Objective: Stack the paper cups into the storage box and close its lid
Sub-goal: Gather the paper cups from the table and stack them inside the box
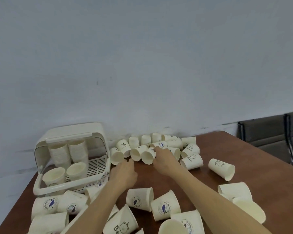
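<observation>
Head view: right hand (162, 157) touches a tipped cup (148, 156) beside open storage box (41, 190)

This looks like an office or meeting room. A broad brown wood-veneer table (243, 152) stands against a bare pale grey-white painted wall (142, 56). Beyond the table's far right corner, well away from the reaching hands, stand dark grey padded chairs with black frames (267, 130).
</observation>
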Tool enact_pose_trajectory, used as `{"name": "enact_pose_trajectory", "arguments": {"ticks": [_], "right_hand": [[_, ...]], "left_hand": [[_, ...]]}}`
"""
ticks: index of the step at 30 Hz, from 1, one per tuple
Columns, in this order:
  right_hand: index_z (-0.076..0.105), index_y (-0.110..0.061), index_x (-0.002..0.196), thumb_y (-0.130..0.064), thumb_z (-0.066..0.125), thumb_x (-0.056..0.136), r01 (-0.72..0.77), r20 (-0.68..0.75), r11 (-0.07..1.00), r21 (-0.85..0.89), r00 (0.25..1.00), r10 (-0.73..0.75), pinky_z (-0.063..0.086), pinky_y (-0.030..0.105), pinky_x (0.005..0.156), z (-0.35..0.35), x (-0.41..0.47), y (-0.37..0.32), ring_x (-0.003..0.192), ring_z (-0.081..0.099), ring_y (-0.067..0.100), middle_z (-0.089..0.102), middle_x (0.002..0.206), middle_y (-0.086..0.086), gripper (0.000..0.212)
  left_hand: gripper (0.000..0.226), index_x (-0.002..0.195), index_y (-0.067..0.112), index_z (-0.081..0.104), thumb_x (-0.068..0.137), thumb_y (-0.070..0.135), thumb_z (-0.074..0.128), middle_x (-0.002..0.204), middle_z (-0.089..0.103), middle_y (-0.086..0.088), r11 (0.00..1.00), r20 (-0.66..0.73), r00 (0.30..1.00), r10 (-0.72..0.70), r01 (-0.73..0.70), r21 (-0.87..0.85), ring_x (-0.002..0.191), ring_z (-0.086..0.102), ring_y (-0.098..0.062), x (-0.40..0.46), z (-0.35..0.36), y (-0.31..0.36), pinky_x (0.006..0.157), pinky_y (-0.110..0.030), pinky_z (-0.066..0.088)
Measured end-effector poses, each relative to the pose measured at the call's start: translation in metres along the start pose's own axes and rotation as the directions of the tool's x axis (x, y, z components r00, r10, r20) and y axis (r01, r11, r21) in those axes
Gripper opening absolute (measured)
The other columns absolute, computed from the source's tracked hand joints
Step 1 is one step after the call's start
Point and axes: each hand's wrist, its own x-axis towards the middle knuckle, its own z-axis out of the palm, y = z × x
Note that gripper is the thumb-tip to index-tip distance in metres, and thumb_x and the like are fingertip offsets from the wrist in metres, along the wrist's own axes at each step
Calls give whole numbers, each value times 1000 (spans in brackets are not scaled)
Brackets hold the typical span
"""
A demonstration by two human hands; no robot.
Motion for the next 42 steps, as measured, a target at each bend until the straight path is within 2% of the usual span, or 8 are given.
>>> {"name": "enact_pose_trajectory", "arguments": {"ticks": [8, 13, 16, 19, 23, 28, 34, 42], "right_hand": [[49, -8, 115, -11, 44, 87, -47, 44, 998, -42, 998, 49, 47, 36, 75, 21, 29, 32, 98, 57, 29, 59, 108, 13, 28], [45, -10, 101, -9, 44, 87, -39, 61, 998, -50, 997, 42, 39, 33, 67, 37, 60, 41, 83, 50, 26, 57, 101, 13, 14], [48, -9, 103, -6, 44, 86, -40, 34, 998, -38, 999, 42, 36, 32, 68, 44, 84, 41, 84, 48, 28, 58, 105, 14, 18], [53, -7, 111, -4, 43, 84, -27, -7, 999, -46, 1000, 27, 41, 34, 70, 51, 116, 42, 92, 53, 28, 59, 106, 12, 28], [54, -7, 106, -4, 40, 84, 69, -44, 984, -165, 996, -77, 40, 35, 77, 62, 156, 39, 103, 49, 31, 55, 106, 14, 26], [57, -10, 110, -9, 44, 87, 172, -18, 923, -345, 982, -189, 36, 37, 90, 85, 198, 23, 108, 43, 34, 51, 114, 16, 27], [51, -15, 124, -14, 41, 90, 175, 43, 877, -448, 984, -175, 31, 44, 94, 109, 230, 8, 112, 39, 35, 45, 121, 18, 36], [63, -14, 95, -8, 41, 82, 199, -66, 889, -413, 967, -248, 31, 40, 85, 104, 217, 10, 98, 42, 30, 51, 103, 11, 26]], "left_hand": [[29, 118, 13, 46, 91, 24, 45, 111, 54, -6, 999, 54, 999, -3, 1, 32, 98, 56, -25, 39, 20, 8, 68, -33, 42], [41, 130, 11, 39, 91, 21, 46, 123, 52, -9, 998, 44, 998, -46, 44, 41, 104, 56, -29, 74, 27, -2, 75, -34, 46], [39, 130, 13, 43, 91, 23, 44, 122, 55, -9, 990, 37, 996, -86, 81, 113, 109, 55, -28, 100, 27, -14, 79, -34, 43], [34, 125, 14, 45, 93, 26, 43, 125, 53, -8, 982, 54, 982, -181, 178, 66, 114, 52, -26, 128, 29, -28, 80, -33, 42], [40, 128, 12, 45, 96, 36, 40, 127, 53, -9, 972, 59, 971, -230, 225, 74, 115, 51, -28, 151, 33, -42, 82, -34, 42], [32, 119, 10, 50, 93, 27, 44, 122, 54, -11, 968, 83, 965, -248, 243, 65, 111, 52, -30, 167, 41, -56, 85, -38, 46], [21, 109, 12, 50, 91, 19, 44, 113, 55, -7, 969, 61, 971, -230, 223, 109, 100, 55, -26, 179, 41, -66, 73, -34, 43], [26, 118, 10, 52, 94, 15, 43, 122, 52, -10, 975, -2, 978, -206, 206, 78, 106, 54, -26, 205, 42, -74, 72, -31, 40]]}}
